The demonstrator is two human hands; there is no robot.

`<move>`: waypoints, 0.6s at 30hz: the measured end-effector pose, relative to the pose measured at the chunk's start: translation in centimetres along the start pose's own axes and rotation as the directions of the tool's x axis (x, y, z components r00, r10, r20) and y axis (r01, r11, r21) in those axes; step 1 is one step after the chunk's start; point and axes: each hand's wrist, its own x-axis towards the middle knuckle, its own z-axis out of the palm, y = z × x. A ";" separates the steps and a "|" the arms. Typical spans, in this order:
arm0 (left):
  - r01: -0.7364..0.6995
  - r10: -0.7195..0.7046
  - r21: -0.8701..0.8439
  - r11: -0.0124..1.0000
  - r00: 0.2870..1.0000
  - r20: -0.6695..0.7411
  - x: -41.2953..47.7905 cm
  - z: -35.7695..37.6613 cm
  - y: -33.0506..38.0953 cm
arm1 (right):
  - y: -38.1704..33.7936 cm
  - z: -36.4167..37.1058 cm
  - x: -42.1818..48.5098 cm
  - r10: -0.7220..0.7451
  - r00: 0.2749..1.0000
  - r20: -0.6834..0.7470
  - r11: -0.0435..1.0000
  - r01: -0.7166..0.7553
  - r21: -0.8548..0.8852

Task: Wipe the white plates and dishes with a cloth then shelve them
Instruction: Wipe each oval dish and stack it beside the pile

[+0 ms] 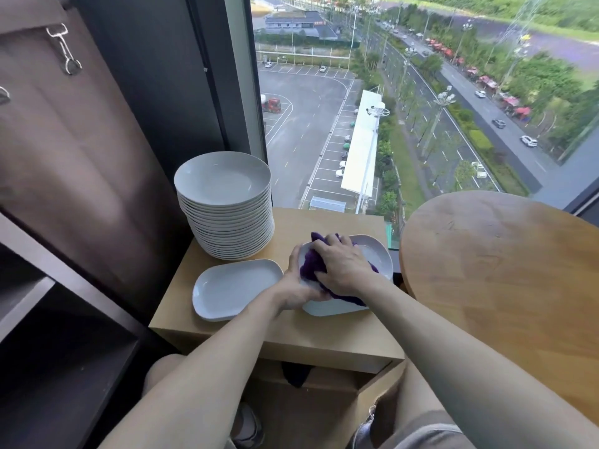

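Observation:
A white rectangular dish (376,254) lies on the small wooden side table (324,338). My left hand (296,283) grips its left edge. My right hand (340,264) presses a bunched purple cloth (309,265) onto the dish, fingers curled over the cloth. A second white rectangular dish (235,288) lies just to the left, apart from both hands. Behind it stands a tall stack of round white plates (225,205).
A dark open shelf unit (48,319) stands at the left, below a brown curtain (81,140). A round wooden table (505,273) is close on the right. A floor-length window (389,92) lies straight ahead behind the side table. My knees are under the side table.

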 end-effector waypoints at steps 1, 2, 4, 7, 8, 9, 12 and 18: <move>-0.005 0.005 -0.008 1.000 1.000 0.009 0.2 -0.1 -0.1 | 0.1 0.0 -0.3 -0.026 0.999 0.021 1.000 0.026 0.008; 0.001 -0.001 -0.013 1.000 1.000 0.014 0.2 -0.2 0.0 | 0.3 -0.1 -0.6 -0.039 0.999 0.038 0.999 0.038 0.018; 0.020 -0.020 -0.025 0.999 1.000 0.003 0.1 -0.2 0.0 | 1.0 -0.5 -1.2 -0.034 0.997 0.067 0.999 0.032 0.020; 0.015 -0.016 -0.044 0.999 1.000 -0.025 0.4 0.0 0.0 | 2.9 -1.4 -1.9 0.010 0.994 0.113 1.000 -0.008 -0.018; 0.012 -0.013 -0.048 0.999 0.999 -0.032 0.4 0.1 0.0 | 3.8 -1.8 -2.1 0.031 0.992 0.121 0.999 -0.028 -0.029; 0.014 -0.016 -0.045 0.999 0.999 -0.037 0.4 0.1 0.1 | 4.7 -2.1 -2.2 0.057 0.990 0.126 0.998 -0.053 -0.036; 0.025 -0.026 -0.023 0.999 0.999 -0.034 0.3 0.0 0.0 | 7.3 -3.0 -2.2 0.156 0.980 0.121 0.986 -0.149 -0.069; 0.074 -0.075 0.081 0.994 0.997 0.005 0.5 -0.6 0.4 | 7.5 -2.1 -0.7 0.222 0.972 -0.074 0.965 -0.230 -0.124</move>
